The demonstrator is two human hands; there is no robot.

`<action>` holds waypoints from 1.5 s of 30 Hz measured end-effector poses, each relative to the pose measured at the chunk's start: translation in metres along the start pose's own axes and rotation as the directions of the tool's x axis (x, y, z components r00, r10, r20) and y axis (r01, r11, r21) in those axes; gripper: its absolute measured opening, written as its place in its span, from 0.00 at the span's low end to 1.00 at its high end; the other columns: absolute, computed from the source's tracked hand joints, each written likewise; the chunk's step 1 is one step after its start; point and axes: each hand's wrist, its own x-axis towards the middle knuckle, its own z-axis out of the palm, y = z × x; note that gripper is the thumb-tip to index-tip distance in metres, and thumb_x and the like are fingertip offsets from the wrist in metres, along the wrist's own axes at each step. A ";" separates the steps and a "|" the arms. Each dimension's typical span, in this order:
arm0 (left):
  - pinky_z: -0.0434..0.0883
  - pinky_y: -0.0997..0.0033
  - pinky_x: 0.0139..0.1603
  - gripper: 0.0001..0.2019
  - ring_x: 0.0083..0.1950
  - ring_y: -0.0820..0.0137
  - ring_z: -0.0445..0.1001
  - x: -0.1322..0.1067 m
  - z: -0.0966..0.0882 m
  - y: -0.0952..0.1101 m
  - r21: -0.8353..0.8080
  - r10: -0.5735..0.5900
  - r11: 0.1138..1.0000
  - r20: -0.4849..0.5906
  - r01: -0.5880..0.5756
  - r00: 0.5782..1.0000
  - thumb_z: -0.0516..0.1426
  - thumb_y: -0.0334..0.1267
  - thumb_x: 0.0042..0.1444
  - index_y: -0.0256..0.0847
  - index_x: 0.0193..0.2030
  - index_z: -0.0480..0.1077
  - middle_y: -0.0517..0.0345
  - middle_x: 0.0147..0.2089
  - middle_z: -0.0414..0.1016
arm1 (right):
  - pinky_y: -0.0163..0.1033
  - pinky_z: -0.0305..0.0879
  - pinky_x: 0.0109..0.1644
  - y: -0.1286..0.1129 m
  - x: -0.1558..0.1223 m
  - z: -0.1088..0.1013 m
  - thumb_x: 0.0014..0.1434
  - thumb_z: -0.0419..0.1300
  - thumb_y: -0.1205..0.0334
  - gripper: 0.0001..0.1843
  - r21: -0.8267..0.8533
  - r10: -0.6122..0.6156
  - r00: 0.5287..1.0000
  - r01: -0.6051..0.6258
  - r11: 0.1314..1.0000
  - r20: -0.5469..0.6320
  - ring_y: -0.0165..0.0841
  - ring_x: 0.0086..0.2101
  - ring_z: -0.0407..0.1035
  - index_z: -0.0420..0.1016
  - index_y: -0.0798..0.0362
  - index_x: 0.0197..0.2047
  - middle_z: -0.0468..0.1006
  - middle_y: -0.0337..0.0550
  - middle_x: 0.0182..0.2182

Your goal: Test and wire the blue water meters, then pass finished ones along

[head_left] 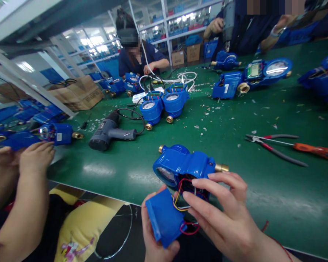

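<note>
A blue water meter (183, 164) with brass end fittings lies at the near edge of the green table (276, 196). Red, yellow and black wires (183, 198) run from its open side to a blue plastic cover (164, 217). My left hand (153, 240) is closed around that cover from below, thumb on its top edge. My right hand (225, 214) reaches over the wires, with its fingers curled against the meter's open compartment and the wire bundle.
A grey power screwdriver (109, 133) lies left of centre. Two more blue meters (164, 105) sit behind it. Pliers (273, 143) and an orange-handled tool (317, 150) lie at right. A co-worker's hands (35, 156) are at the left edge; other people work at the far side.
</note>
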 end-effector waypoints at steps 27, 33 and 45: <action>0.73 0.62 0.50 0.42 0.54 0.53 0.73 0.016 -0.005 0.014 -0.085 0.060 0.995 0.110 -0.051 0.992 0.73 0.48 0.28 0.49 0.55 0.65 0.49 0.58 0.70 | 0.42 0.61 0.49 0.014 0.024 -0.044 0.61 0.53 0.75 0.11 0.144 -0.160 0.974 0.138 0.980 0.158 0.36 0.47 0.59 0.68 0.55 0.46 0.66 0.49 0.46; 0.74 0.61 0.44 0.39 0.48 0.53 0.76 0.012 0.002 0.011 -0.167 0.025 0.986 0.146 0.000 0.989 0.73 0.50 0.24 0.45 0.49 0.71 0.47 0.55 0.74 | 0.44 0.63 0.43 0.022 0.132 -0.014 0.65 0.51 0.65 0.08 0.083 -0.207 0.808 0.193 0.978 0.552 0.35 0.39 0.65 0.72 0.52 0.41 0.72 0.45 0.38; 0.69 0.53 0.52 0.18 0.54 0.61 0.71 0.222 0.009 0.119 -0.065 0.264 0.961 -0.091 -0.270 0.960 0.49 0.46 0.64 0.34 0.50 0.69 0.50 0.53 0.69 | 0.40 0.69 0.40 0.036 0.212 0.084 0.63 0.57 0.64 0.06 0.067 -0.217 0.752 0.225 0.972 0.622 0.30 0.34 0.70 0.72 0.57 0.36 0.74 0.39 0.33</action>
